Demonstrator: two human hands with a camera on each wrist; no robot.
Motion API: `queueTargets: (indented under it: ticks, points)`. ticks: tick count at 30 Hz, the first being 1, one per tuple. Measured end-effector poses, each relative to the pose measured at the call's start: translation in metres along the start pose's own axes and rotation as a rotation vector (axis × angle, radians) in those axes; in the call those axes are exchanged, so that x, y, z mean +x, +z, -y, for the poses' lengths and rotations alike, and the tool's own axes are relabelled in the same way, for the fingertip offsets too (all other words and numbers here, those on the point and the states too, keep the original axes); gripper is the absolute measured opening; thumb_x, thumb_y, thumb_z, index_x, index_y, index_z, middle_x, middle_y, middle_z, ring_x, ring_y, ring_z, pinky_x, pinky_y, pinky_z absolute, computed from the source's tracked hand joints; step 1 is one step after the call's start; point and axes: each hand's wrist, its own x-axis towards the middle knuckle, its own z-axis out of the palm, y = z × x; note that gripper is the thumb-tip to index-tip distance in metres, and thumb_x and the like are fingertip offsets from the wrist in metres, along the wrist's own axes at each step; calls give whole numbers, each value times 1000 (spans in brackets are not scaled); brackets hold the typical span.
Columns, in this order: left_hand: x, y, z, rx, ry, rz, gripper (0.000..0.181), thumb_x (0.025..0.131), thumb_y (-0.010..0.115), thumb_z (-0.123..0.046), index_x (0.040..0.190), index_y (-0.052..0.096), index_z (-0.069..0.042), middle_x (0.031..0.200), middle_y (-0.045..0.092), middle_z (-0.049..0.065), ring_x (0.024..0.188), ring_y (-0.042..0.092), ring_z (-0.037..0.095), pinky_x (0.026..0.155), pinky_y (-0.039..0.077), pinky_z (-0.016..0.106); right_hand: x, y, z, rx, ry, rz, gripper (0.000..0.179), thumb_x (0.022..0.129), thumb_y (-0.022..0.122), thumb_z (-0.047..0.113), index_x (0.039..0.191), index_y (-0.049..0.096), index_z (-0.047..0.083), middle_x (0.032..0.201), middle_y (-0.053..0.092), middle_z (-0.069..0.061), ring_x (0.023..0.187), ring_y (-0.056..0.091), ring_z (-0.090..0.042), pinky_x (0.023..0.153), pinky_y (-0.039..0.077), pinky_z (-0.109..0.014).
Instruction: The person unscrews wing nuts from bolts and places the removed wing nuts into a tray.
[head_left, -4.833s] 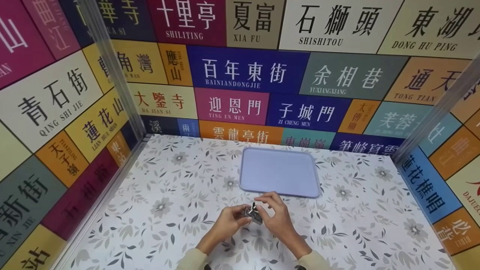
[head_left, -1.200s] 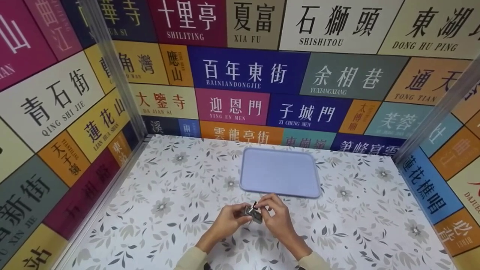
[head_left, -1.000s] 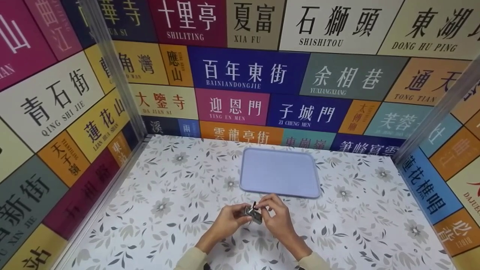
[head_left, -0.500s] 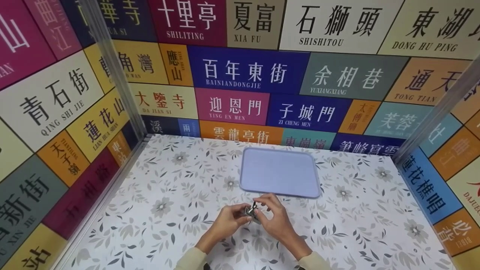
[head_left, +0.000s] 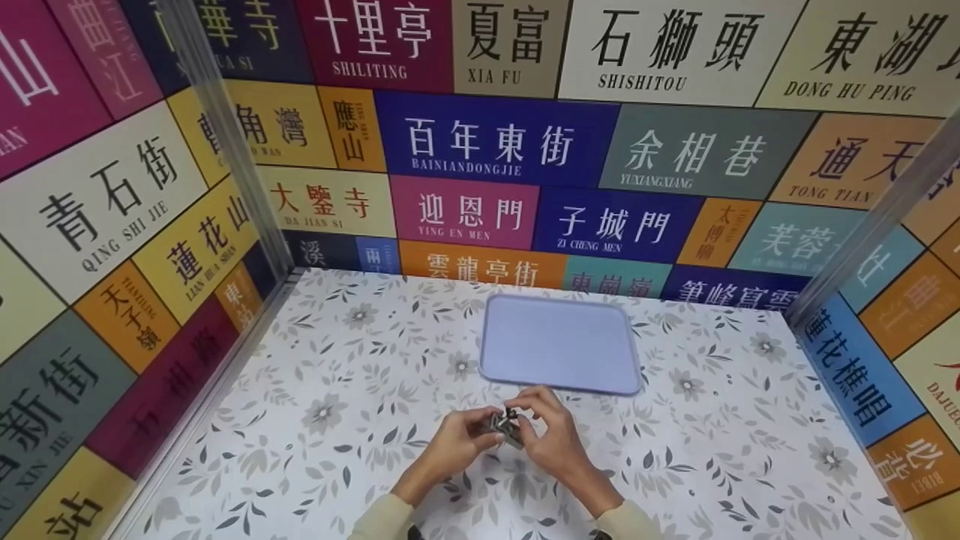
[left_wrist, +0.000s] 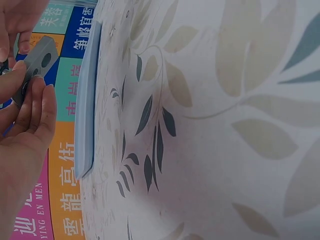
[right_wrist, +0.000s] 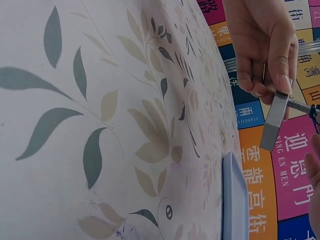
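A small grey metal block point(right_wrist: 274, 125) with a round hole is held up over the table. From it juts a threaded screw point(right_wrist: 300, 106) with a black end piece point(head_left: 511, 413). My left hand point(head_left: 456, 444) grips the block between thumb and fingers, as the left wrist view also shows. My right hand point(head_left: 556, 433) is bent around the black end piece, thumb and forefinger right at it. In the right wrist view only part of the right hand point(right_wrist: 314, 172) shows at the edge, and its hold on the screw is partly hidden.
A pale lavender tray point(head_left: 559, 345) lies flat on the floral-patterned tabletop point(head_left: 375, 375), just beyond the hands. Panels printed with colourful place-name signs point(head_left: 491, 139) enclose the table at the back and both sides, with clear strips point(head_left: 232, 135) at the corners.
The black end piece stood upright between the right fingers half a second ago and now sits turned and lower. The right fingers have shifted slightly; the left hand and block stay nearly in place.
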Motion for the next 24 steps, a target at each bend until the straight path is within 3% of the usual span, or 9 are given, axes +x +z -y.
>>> queueTargets:
  ticks: [3,10,14,18,24]
  points:
    - [-1,0,-1,-14,-16,14,30,91,72,-8,121,70,-6,98,74,12,82,66,5,73,54,19,-6,2,-15,-9,-13,24,38,78,66,-19,104,74,7,103,64,-7,86,59,-21,67,49,-32]
    - [-1,2,-5,2,-29,-2,31,90,71,-3,121,69,-4,100,75,16,83,67,8,72,53,17,-6,2,-16,6,-36,22,35,81,65,-18,98,73,12,99,64,-3,88,60,-18,65,49,-35]
    - [-4,1,-21,-14,-24,2,30,89,69,1,119,69,0,99,74,20,82,66,10,71,52,16,-4,4,-16,-11,-38,-2,35,77,67,-22,88,72,11,96,64,-6,88,60,-19,65,49,-32]
    - [-8,-2,-34,-22,19,4,28,89,69,4,117,68,4,97,73,22,81,66,9,69,53,18,0,5,-10,10,-74,-36,37,70,65,-30,80,69,5,91,62,-13,83,61,-25,63,52,-29]
    - [-4,1,-18,10,8,-8,28,88,69,3,116,70,1,95,74,19,79,65,8,71,53,17,9,-1,14,51,-86,-39,32,68,61,-31,79,67,-2,88,60,-20,78,59,-30,63,51,-30]
